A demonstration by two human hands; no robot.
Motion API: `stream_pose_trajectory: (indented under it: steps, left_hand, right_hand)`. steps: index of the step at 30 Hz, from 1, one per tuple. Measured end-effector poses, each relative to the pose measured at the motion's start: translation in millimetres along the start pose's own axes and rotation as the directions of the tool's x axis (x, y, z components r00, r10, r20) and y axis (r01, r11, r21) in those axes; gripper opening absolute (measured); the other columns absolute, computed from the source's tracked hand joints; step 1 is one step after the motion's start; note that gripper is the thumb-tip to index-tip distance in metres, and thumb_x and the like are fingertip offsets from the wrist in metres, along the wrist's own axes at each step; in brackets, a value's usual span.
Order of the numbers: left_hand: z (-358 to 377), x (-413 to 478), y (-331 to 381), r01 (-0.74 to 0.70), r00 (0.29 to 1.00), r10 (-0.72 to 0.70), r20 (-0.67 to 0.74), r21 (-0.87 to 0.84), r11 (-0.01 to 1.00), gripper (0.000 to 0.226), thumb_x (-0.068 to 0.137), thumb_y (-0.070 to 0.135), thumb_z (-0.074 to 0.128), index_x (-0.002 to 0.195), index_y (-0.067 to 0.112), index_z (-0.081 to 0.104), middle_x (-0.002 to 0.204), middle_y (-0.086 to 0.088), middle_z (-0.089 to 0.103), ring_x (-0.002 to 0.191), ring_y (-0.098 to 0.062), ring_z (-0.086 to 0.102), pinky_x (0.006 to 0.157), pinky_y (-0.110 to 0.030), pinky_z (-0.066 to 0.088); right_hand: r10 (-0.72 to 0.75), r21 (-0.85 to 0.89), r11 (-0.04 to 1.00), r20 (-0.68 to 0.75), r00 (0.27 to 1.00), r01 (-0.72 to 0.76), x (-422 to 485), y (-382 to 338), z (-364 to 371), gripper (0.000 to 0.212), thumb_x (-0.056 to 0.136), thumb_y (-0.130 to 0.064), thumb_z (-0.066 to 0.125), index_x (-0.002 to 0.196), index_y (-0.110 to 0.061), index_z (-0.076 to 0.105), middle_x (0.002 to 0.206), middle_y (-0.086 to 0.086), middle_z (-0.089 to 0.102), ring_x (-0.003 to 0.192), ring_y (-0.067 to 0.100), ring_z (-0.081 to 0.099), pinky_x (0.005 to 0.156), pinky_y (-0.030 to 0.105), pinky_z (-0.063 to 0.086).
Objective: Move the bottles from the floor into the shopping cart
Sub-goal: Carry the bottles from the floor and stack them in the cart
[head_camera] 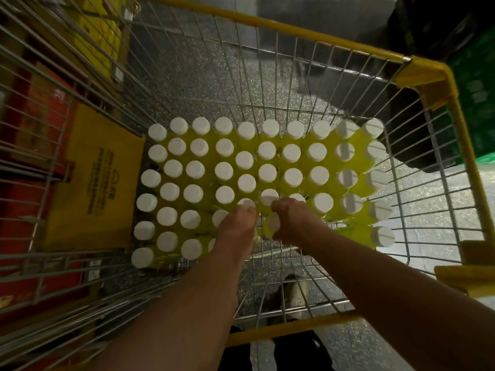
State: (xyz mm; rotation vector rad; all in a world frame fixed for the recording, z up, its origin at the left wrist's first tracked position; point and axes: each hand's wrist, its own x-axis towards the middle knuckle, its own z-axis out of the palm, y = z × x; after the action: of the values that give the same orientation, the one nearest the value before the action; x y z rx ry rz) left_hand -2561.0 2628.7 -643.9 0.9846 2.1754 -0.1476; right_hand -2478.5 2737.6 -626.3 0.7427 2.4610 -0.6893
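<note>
Dozens of bottles [224, 171] with white caps and yellow-green liquid stand upright in close rows on the wire bottom of the shopping cart [294, 25], filling most of it from the left side across to the right. Both of my bare arms reach down over the near yellow rim into the basket.

My right hand [293, 219] is curled round one bottle [273, 224] at the near edge of the pack, its cap tipped toward me and the body wrapped in my fingers. My left hand [238, 223] is just beside it, fingertips down on the caps in the same row. It seems to be pressing or closing on something there, but the back of the hand hides the fingers, so I cannot tell whether it grips anything.

Near the right side of the basket another bottle [381, 235] leans at an angle.

Outside the wire on my left sit a yellow cardboard box [93, 178] and red boxes [29, 129]. A green crate [476, 103] stands past the far right corner. Through the mesh below my arms a shoe [294, 293] shows on the speckled floor [203, 76].
</note>
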Motion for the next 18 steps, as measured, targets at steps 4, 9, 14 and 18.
stream_pose_trajectory:
  steps: [4,9,14,18]
  left_hand:
    - [-26,-13,-4,-0.139,0.990,0.142,-0.006,0.178,0.974,0.037,0.087,0.025,0.065,0.118,0.017,0.048,0.129,-0.011,0.048,0.112,-0.029,0.053,0.090,-0.039,0.049]
    - [-83,-47,1,-0.052,0.969,0.101,-0.224,0.217,0.975,0.047,0.090,0.031,0.060,0.131,0.017,0.042,0.130,-0.006,0.046,0.116,-0.026,0.051,0.087,-0.035,0.044]
    - [-159,-102,3,0.068,0.926,0.004,-0.378,0.177,0.982,0.038,0.093,0.036,0.053,0.125,0.018,0.050,0.126,-0.005,0.053,0.112,-0.025,0.053,0.084,-0.036,0.045]
    - [-196,-165,4,0.221,0.863,-0.177,-0.473,0.037,0.975,0.037,0.094,0.032,0.053,0.127,0.017,0.052,0.128,-0.007,0.055,0.115,-0.026,0.054,0.086,-0.034,0.044]
  right_hand:
    - [-0.034,-0.126,0.992,-0.031,0.999,0.030,-11,-8,-24,0.047,0.077,-0.020,0.072,0.120,-0.011,0.054,0.117,0.011,0.057,0.104,0.030,0.059,0.080,0.034,0.052]
    - [-0.041,-0.248,0.969,-0.152,0.988,0.002,-33,-29,-80,0.031,0.084,-0.027,0.064,0.112,-0.014,0.057,0.113,0.007,0.059,0.103,0.029,0.060,0.072,0.031,0.046]
    - [-0.109,-0.422,0.906,-0.224,0.968,0.004,-67,-69,-156,0.028,0.086,-0.027,0.055,0.110,-0.017,0.061,0.111,0.005,0.062,0.103,0.026,0.063,0.069,0.029,0.044]
    - [-0.261,-0.512,0.852,-0.231,0.937,0.111,-96,-107,-203,0.031,0.087,-0.030,0.054,0.114,-0.015,0.060,0.111,0.005,0.063,0.102,0.026,0.062,0.066,0.031,0.043]
